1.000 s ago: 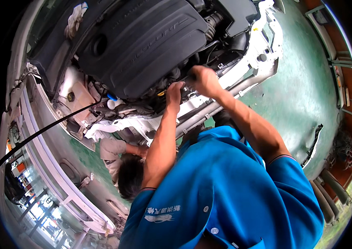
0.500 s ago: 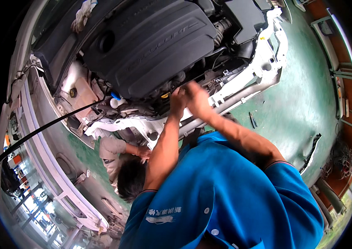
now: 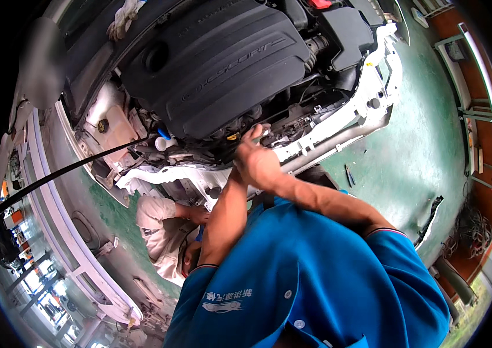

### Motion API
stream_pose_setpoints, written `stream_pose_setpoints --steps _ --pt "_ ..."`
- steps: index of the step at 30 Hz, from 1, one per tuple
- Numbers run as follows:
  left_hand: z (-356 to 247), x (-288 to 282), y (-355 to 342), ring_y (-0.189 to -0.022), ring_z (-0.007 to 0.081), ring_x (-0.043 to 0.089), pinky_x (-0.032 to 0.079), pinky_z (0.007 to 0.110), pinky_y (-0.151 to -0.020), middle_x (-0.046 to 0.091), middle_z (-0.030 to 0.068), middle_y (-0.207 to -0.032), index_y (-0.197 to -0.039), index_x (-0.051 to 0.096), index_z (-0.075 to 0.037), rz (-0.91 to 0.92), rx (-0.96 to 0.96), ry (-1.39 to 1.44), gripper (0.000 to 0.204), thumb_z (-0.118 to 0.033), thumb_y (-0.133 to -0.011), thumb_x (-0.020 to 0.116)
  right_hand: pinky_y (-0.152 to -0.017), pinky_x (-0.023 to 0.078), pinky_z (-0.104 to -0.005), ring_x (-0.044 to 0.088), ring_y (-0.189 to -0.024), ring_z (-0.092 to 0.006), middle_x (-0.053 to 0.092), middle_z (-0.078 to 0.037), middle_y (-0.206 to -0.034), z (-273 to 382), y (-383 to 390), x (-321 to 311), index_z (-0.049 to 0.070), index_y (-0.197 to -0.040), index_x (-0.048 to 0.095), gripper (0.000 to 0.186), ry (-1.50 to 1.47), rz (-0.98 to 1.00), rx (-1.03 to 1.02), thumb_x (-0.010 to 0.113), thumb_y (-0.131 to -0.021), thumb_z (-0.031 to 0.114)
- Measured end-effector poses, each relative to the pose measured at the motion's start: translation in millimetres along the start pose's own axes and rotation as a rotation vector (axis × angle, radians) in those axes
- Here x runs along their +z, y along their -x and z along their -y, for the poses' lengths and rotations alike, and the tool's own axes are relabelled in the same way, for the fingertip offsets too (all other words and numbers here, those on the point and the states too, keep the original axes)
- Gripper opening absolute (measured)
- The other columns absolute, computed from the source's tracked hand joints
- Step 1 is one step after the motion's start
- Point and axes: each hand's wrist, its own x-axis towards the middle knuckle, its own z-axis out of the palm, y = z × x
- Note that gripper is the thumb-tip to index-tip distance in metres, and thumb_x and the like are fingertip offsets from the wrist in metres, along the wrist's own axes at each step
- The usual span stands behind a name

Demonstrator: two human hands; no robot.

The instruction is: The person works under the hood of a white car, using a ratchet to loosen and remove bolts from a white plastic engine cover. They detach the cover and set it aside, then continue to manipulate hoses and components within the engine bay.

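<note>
My left hand [image 3: 250, 139] is at the front edge of the engine bay, just right of the yellow dipstick loop [image 3: 232, 137], its fingers bent around something small that I cannot make out. My right hand [image 3: 257, 165] crosses in front of it, blurred, hiding most of the left palm and wrist; its own fingers are unclear. Around them are the black engine cover [image 3: 211, 58], the white front crossmember [image 3: 330, 130], hoses and wiring.
Another person [image 3: 153, 232] crouches below at left. A black support rod [image 3: 54, 176] slants across the left. Pliers [image 3: 349, 175] and a dark trim piece [image 3: 431, 217] lie on the green floor. Gloves [image 3: 124, 17] rest at the bay's upper left; tangled cables [image 3: 472, 232] lie far right.
My right hand has moved down and left, from the upper right of my left hand to in front of it. The engine bay sits slightly further right in view.
</note>
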Motion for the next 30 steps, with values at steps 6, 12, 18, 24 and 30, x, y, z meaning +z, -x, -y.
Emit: stream_pose_setpoints --steps 6,12,18,24,30 --pt "-18.1 -12.7 -7.9 -0.092 0.0137 0.062 0.049 0.029 -0.085 0.067 0.0040 -0.097 -0.107 0.064 0.000 0.048 -0.776 0.570 0.031 -0.025 -0.096 0.050 -0.071 0.053 -0.0462 0.065 -0.085 -0.0410 0.066 -0.019 -0.088 -58.0 -23.3 -27.6 0.006 -0.092 0.062 0.019 -0.251 0.041 0.160 0.063 -0.087 0.024" --pt "-15.2 -19.2 -20.0 -0.095 0.0133 0.062 0.047 0.029 -0.089 0.067 0.0041 -0.106 -0.136 0.054 0.000 -0.057 -0.805 0.641 0.044 -0.023 -0.098 0.054 -0.067 0.052 -0.0292 0.064 -0.078 -0.0122 0.070 -0.008 -0.091 -91.3 -50.8 -96.7 -0.001 -0.102 0.064 0.016 -0.803 0.114 0.376 0.066 -0.089 0.008" --pt "-22.2 -26.2 -27.5 -0.100 0.0140 0.063 0.048 0.027 -0.091 0.068 0.0090 -0.116 -0.136 0.054 0.000 0.061 -0.726 0.924 0.042 -0.001 -0.094 0.049 -0.068 0.054 -0.0247 0.067 -0.079 -0.0128 0.069 -0.010 -0.112 -108.9 -47.8 -120.4 -0.002 -0.109 0.060 0.018 -1.031 0.156 0.481 0.053 -0.099 0.011" --pt "-22.8 -49.8 -26.5 -0.097 0.0118 0.060 0.045 0.026 -0.092 0.066 0.0028 -0.104 -0.130 0.060 0.000 0.142 -0.807 0.765 0.043 0.003 -0.088 0.056 -0.067 0.056 -0.0266 0.071 -0.079 -0.0171 0.069 -0.016 -0.116 -141.7 -59.3 -94.3 0.000 -0.102 0.060 0.014 -1.112 0.300 0.463 0.051 -0.096 0.008" --pt "-7.7 -38.4 -23.0 -0.095 0.0100 0.063 0.050 0.025 -0.087 0.069 0.0038 -0.105 -0.127 0.063 -0.001 0.104 -0.929 0.751 0.040 0.000 -0.088 0.066 -0.066 0.057 -0.0265 0.070 -0.079 -0.0164 0.068 -0.017 -0.117 -167.6 -76.9 -80.1 -0.001 -0.102 0.061 0.017 -1.062 0.446 0.456 0.048 -0.093 0.006"
